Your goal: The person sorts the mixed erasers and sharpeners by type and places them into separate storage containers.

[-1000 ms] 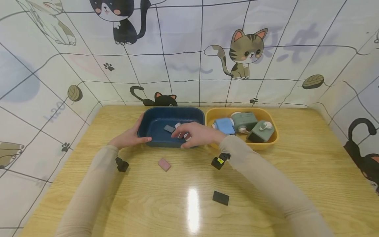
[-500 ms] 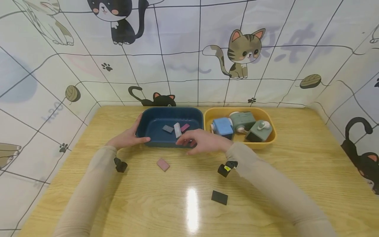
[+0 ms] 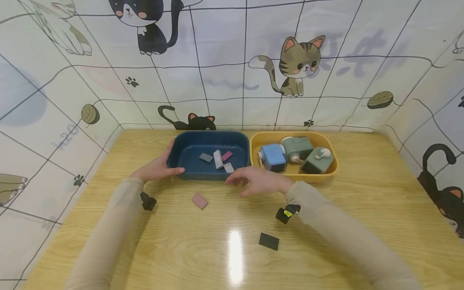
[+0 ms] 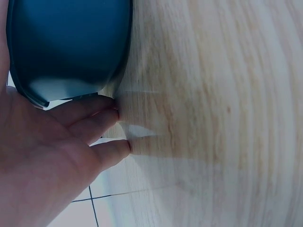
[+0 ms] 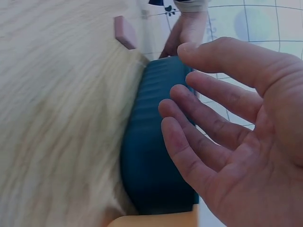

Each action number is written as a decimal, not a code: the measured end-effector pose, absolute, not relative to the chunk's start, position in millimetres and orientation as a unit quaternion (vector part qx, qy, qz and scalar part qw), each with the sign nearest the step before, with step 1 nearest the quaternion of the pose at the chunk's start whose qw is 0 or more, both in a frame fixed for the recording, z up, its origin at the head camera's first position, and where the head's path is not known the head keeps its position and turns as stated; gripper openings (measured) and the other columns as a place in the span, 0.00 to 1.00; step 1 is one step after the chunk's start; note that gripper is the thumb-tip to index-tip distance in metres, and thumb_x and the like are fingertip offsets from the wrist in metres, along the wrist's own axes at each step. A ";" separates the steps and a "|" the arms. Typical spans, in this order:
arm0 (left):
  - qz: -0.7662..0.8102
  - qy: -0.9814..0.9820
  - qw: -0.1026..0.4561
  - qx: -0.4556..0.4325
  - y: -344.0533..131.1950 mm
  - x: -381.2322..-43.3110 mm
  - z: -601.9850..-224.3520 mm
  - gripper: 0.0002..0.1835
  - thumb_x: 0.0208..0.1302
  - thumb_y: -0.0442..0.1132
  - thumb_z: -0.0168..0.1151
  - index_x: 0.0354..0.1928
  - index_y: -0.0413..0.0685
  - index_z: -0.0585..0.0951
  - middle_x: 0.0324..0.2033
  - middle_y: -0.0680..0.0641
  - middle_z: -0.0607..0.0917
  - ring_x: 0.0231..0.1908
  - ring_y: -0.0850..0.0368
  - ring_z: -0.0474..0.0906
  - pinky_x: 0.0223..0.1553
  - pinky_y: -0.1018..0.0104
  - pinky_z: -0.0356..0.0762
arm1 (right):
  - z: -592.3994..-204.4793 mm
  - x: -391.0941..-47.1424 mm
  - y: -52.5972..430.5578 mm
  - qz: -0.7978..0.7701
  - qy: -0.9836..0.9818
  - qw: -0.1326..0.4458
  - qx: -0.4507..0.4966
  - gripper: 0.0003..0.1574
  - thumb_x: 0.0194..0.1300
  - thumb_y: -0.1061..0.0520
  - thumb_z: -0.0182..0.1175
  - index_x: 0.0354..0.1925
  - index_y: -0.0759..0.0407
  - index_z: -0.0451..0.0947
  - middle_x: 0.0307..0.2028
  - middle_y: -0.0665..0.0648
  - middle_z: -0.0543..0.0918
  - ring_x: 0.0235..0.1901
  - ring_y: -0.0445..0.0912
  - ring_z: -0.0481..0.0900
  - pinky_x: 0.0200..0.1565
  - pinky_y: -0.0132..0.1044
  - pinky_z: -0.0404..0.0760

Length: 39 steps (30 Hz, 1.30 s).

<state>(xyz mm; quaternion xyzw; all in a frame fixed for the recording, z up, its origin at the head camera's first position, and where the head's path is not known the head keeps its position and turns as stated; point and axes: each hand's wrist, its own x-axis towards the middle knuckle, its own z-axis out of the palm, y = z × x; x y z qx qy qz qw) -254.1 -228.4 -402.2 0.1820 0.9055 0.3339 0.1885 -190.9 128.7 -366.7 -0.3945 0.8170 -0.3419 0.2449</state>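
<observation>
My left hand [image 3: 156,168] rests against the left end of a dark blue bin [image 3: 188,174], its thumb by the front wall. In the left wrist view, that hand's fingers [image 4: 90,124] extend fairly straight beside the bin end, tips down at the table. My right hand [image 3: 259,180] hovers at the bin's front right corner, holding nothing; its fingers [image 5: 208,99] are spread and loosely bent in the right wrist view. Inside the bin lie a grey block [image 3: 206,157], a long white block [image 3: 218,159], a magenta block [image 3: 227,156] and a small whitish block [image 3: 228,167].
A yellow bin [image 3: 332,171] stands right beside the blue one, with a blue bottle [image 3: 272,156] and two grey-green bottles [image 3: 318,161] lying in it. On the wooden table are a pink block [image 3: 199,201] and a flat black block [image 3: 269,241]. Cat-print cloth [image 3: 224,80] backs the table.
My right hand has drawn back from over the blue bin, toward the right and nearer to me. The magenta and small whitish blocks now show uncovered. My left hand stays put.
</observation>
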 end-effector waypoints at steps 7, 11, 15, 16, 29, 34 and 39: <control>0.331 0.907 0.188 0.180 -228.8 -256.0 -403.8 0.60 0.62 0.56 0.64 0.74 0.62 0.24 0.74 0.37 0.36 0.69 0.30 0.46 0.64 0.37 0.49 | -378.2 -184.0 137.6 -0.346 0.812 0.265 -0.390 0.28 0.60 0.65 0.64 0.59 0.64 0.75 0.53 0.58 0.79 0.51 0.53 0.76 0.53 0.46 0.76; 0.335 0.905 0.191 0.181 -228.4 -256.9 -403.5 0.61 0.61 0.56 0.65 0.74 0.62 0.24 0.74 0.37 0.36 0.69 0.30 0.45 0.64 0.36 0.49 | -378.7 -178.3 142.6 -0.337 0.814 0.273 -0.387 0.28 0.60 0.65 0.65 0.60 0.63 0.75 0.53 0.57 0.79 0.51 0.51 0.76 0.53 0.45 0.76; 0.335 0.904 0.192 0.182 -228.0 -257.3 -403.3 0.61 0.61 0.56 0.65 0.74 0.60 0.25 0.74 0.38 0.34 0.70 0.30 0.44 0.64 0.37 0.49 | -382.1 -174.8 146.7 -0.329 0.814 0.268 -0.396 0.27 0.59 0.63 0.66 0.58 0.62 0.76 0.51 0.56 0.80 0.50 0.50 0.77 0.51 0.42 0.76; 0.334 0.905 0.192 0.183 -228.0 -257.3 -403.3 0.61 0.61 0.56 0.64 0.74 0.59 0.25 0.74 0.38 0.34 0.70 0.31 0.44 0.64 0.37 0.49 | -383.1 -174.2 147.7 -0.329 0.814 0.266 -0.398 0.27 0.60 0.63 0.66 0.58 0.62 0.76 0.50 0.55 0.80 0.49 0.49 0.77 0.51 0.42 0.77; 0.335 0.905 0.188 0.182 -228.2 -257.7 -403.1 0.60 0.62 0.55 0.64 0.74 0.58 0.25 0.74 0.39 0.35 0.70 0.32 0.43 0.65 0.38 0.49 | -379.1 -161.3 159.6 -0.298 0.820 0.268 -0.408 0.26 0.58 0.65 0.66 0.56 0.63 0.77 0.48 0.54 0.80 0.48 0.48 0.77 0.51 0.40 0.76; 0.336 0.904 0.188 0.183 -228.9 -257.6 -403.6 0.60 0.62 0.54 0.65 0.74 0.58 0.25 0.74 0.38 0.35 0.70 0.32 0.43 0.65 0.37 0.49 | -381.1 -155.5 164.6 -0.290 0.820 0.272 -0.411 0.26 0.58 0.64 0.67 0.56 0.61 0.77 0.48 0.53 0.80 0.47 0.47 0.77 0.51 0.39 0.76; 0.337 0.904 0.190 0.184 -228.5 -257.9 -404.5 0.61 0.61 0.55 0.65 0.74 0.57 0.25 0.74 0.38 0.35 0.70 0.32 0.42 0.65 0.37 0.48 | -384.2 -150.7 170.8 -0.283 0.823 0.273 -0.411 0.26 0.57 0.63 0.67 0.56 0.60 0.78 0.48 0.52 0.80 0.47 0.45 0.77 0.51 0.39 0.76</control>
